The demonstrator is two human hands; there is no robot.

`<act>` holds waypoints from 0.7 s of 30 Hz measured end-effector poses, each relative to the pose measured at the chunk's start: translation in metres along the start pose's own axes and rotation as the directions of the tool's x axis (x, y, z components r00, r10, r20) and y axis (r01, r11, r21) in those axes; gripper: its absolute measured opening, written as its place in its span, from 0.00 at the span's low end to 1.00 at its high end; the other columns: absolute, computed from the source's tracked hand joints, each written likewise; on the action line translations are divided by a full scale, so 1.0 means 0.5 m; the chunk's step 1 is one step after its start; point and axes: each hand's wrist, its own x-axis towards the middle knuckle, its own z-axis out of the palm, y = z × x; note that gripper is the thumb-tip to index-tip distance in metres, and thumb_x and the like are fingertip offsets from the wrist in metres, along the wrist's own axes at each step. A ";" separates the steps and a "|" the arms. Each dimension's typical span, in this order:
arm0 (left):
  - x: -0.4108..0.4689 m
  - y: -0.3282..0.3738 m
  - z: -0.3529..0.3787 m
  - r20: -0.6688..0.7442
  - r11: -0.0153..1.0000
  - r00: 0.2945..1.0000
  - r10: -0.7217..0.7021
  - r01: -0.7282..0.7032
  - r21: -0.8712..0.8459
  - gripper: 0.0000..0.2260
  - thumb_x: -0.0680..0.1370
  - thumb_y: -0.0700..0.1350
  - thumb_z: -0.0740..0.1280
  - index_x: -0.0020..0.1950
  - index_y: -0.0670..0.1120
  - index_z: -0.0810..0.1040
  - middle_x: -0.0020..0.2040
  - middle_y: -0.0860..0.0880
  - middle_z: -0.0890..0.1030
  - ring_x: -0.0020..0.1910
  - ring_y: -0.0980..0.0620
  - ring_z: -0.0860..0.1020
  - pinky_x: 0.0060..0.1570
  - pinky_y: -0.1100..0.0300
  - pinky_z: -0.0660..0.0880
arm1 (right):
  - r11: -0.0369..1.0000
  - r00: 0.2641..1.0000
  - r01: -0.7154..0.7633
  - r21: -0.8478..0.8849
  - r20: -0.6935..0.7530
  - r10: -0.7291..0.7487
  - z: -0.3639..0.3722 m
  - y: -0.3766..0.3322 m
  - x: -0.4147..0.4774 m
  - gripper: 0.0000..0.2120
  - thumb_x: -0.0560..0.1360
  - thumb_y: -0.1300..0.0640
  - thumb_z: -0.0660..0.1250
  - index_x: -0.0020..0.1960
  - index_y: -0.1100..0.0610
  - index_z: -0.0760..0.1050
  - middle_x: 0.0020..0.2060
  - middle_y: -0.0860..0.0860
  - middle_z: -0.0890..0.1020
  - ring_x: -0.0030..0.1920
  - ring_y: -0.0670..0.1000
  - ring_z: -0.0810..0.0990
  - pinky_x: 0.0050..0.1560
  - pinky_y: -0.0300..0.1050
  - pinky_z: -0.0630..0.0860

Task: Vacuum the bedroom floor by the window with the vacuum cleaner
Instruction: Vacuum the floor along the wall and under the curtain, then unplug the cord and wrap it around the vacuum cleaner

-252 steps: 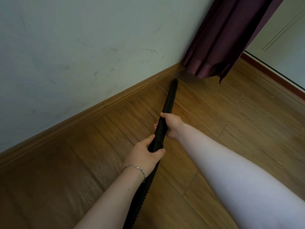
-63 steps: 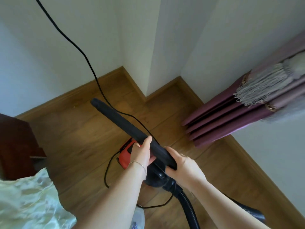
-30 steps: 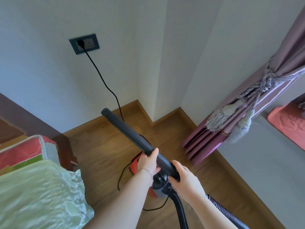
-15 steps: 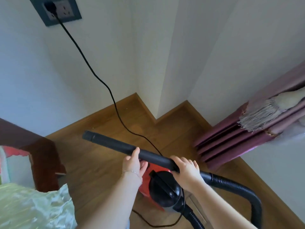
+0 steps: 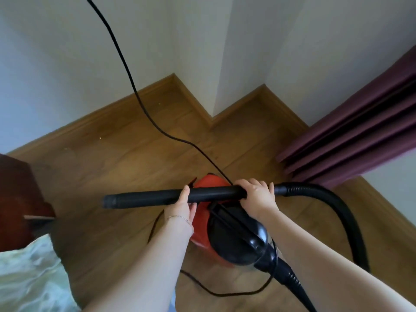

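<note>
Black and red, the vacuum cleaner (image 5: 234, 239) stood on the floor (image 5: 108, 167) directly beneath both hands. Just above it the wand (image 5: 153, 199) lay level, its long axis left to right, open mouth pointing left, clear of the boards. The right hand (image 5: 258, 197) curled its fingers (image 5: 254, 184) over the end joined to the hose (image 5: 333, 199). The left hand (image 5: 181, 207) gripped mid-tube, nearer the mouth, so tipping it down would likely fall to the left. Beyond hung the curtain (image 5: 351, 140).

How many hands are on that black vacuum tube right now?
2. The left hand holds the tube around its middle; the right hand grips its end beside the ribbed hose.
</note>
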 end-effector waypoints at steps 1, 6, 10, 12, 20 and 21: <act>0.009 -0.005 -0.003 0.021 1.000 1.000 -0.005 0.005 0.007 0.26 0.69 0.50 0.75 0.62 0.42 0.74 0.55 0.45 0.81 0.41 0.53 0.81 0.32 0.66 0.80 | 1.000 1.000 0.007 -0.012 -0.022 -0.007 0.007 0.004 0.003 0.25 0.74 0.60 0.61 0.68 0.42 0.67 0.62 0.48 0.72 0.69 0.56 0.63 0.74 0.62 0.42; 0.017 -0.013 -0.013 0.090 0.995 0.996 -0.027 0.018 0.096 0.21 0.75 0.50 0.69 0.61 0.38 0.71 0.55 0.39 0.80 0.49 0.47 0.79 0.48 0.59 0.76 | 0.997 0.999 0.016 -0.081 -0.026 -0.019 0.020 0.002 0.007 0.28 0.76 0.59 0.58 0.74 0.45 0.59 0.73 0.47 0.62 0.76 0.56 0.49 0.73 0.63 0.38; -0.019 0.006 -0.012 0.110 0.896 0.993 0.033 -0.078 0.438 0.19 0.79 0.55 0.59 0.55 0.40 0.73 0.48 0.43 0.81 0.50 0.45 0.79 0.51 0.53 0.76 | 0.994 0.997 0.078 -0.078 0.010 -0.077 0.007 -0.026 -0.005 0.28 0.77 0.58 0.56 0.76 0.47 0.56 0.75 0.48 0.60 0.76 0.54 0.51 0.76 0.58 0.43; -0.053 0.024 -0.017 0.177 0.615 0.959 0.220 -0.277 0.738 0.16 0.79 0.56 0.56 0.49 0.44 0.75 0.46 0.45 0.82 0.48 0.45 0.80 0.53 0.51 0.77 | 0.993 0.995 0.092 -0.069 0.040 -0.089 -0.015 -0.045 -0.023 0.28 0.78 0.57 0.57 0.76 0.48 0.56 0.74 0.48 0.62 0.76 0.53 0.54 0.76 0.56 0.46; -0.253 0.140 -0.026 0.554 -0.229 0.713 0.430 -0.508 0.830 0.15 0.80 0.53 0.55 0.63 0.48 0.71 0.61 0.50 0.77 0.57 0.49 0.76 0.48 0.55 0.76 | 0.995 0.990 0.087 -0.039 0.113 -0.082 -0.157 -0.141 -0.156 0.26 0.78 0.54 0.57 0.75 0.51 0.59 0.71 0.50 0.68 0.72 0.53 0.62 0.73 0.46 0.58; -0.279 0.151 -0.025 0.583 -0.280 0.688 0.433 -0.512 0.812 0.15 0.80 0.53 0.55 0.64 0.48 0.71 0.61 0.51 0.76 0.58 0.49 0.75 0.49 0.55 0.76 | 0.996 0.990 0.083 -0.034 0.115 -0.078 -0.174 -0.152 -0.173 0.26 0.78 0.54 0.57 0.75 0.50 0.59 0.71 0.49 0.68 0.72 0.53 0.62 0.72 0.46 0.59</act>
